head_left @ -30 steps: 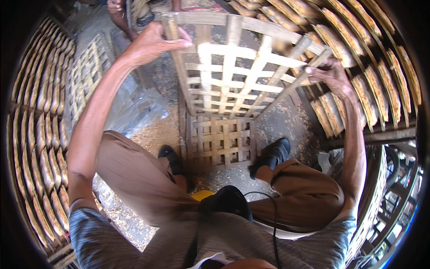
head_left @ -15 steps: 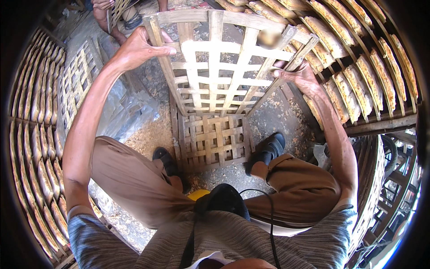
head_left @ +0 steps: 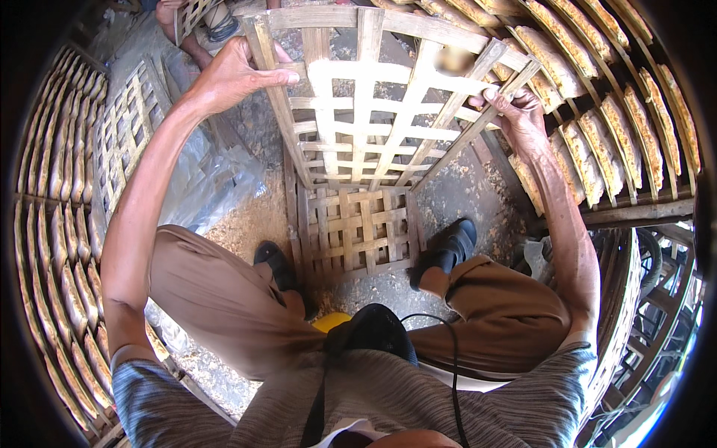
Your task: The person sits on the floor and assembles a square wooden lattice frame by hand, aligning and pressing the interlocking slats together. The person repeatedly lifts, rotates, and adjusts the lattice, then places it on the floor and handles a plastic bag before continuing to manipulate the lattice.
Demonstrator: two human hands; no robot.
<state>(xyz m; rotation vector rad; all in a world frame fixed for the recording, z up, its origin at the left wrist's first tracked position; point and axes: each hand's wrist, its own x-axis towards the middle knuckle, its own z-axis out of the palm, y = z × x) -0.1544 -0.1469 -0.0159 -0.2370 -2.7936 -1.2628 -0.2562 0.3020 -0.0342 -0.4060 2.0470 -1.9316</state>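
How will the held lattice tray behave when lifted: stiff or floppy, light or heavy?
The lattice tray is probably light for its size: thin strips, many gaps. Its wooden side rails likely keep the edges stiff, though the strips alone might flex.

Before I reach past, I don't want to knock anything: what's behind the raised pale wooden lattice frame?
Gaps in the lattice frame show pale-flecked grey floor and, upper right, brown-edged pale slabs. Whatever lies directly behind its slats is covered.
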